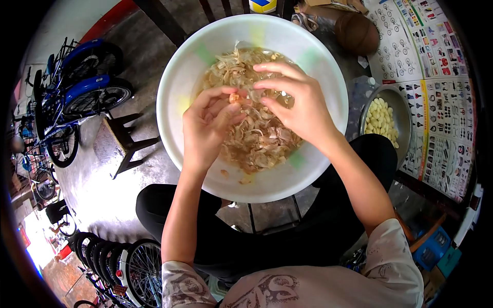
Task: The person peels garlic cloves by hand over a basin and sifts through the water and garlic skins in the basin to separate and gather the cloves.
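Note:
A wide white basin [177,110] stands in front of me, holding water and a mass of pale brown garlic skins [257,133]. Over its left half, my left hand [211,115] pinches a small orange-brown clove [234,98] between thumb and fingers. My right hand [295,100] is just to the right above the skins, its fingers apart, and I see nothing held in it. The two hands do not touch. To the right, a metal bowl [404,115] contains many peeled white cloves [381,120].
A small wooden stool [120,138] stands left of the basin. Bicycles [84,82] and a row of tyres [100,256] are farther left. A table covered with printed sheets [447,113] is at the right. Dark chair slats [162,20] rise behind the basin.

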Demonstrator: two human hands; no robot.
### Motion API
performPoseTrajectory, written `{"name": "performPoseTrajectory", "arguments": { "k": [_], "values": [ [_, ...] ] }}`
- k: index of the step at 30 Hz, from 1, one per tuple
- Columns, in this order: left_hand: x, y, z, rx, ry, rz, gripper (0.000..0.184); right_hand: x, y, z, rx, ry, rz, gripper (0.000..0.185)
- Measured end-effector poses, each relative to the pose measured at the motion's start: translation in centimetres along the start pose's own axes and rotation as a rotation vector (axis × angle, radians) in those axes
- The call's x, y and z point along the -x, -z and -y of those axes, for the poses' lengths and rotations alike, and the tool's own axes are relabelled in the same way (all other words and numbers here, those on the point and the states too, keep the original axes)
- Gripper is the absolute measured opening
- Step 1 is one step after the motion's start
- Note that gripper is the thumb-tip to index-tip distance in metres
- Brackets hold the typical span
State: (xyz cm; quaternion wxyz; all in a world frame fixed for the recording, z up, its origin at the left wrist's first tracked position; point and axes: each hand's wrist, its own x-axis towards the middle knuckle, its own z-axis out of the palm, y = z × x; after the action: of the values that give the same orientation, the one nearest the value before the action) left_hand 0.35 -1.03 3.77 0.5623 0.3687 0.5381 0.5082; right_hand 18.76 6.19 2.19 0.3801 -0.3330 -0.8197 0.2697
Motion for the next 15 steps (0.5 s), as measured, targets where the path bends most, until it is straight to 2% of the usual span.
{"name": "performPoseTrajectory", "arguments": {
  "k": [2, 5, 12, 15],
  "values": [
    [-0.1, 0.1, 0.3, -0.017, -0.006, -0.002, 0.025, -0.1, -0.4, 0.9, -0.029, 0.011, -0.042, 0.017],
    [-0.1, 0.1, 0.5, -0.054, -0.005, 0.007, 0.024, 0.0, -0.5, 1.7, -0.233, -0.041, -0.006, 0.017],
    [-0.2, 0.3, 0.7, -0.186, -0.099, 0.106, 0.024, 0.3, -0.2, 0.7, -0.137, 0.039, 0.087, 0.006],
    [-0.1, 0.4, 0.1, -0.201, -0.021, 0.139, 0.023, 0.3, 0.0, 0.8, -0.138, 0.058, 0.178, 0.006]
  ]
}}
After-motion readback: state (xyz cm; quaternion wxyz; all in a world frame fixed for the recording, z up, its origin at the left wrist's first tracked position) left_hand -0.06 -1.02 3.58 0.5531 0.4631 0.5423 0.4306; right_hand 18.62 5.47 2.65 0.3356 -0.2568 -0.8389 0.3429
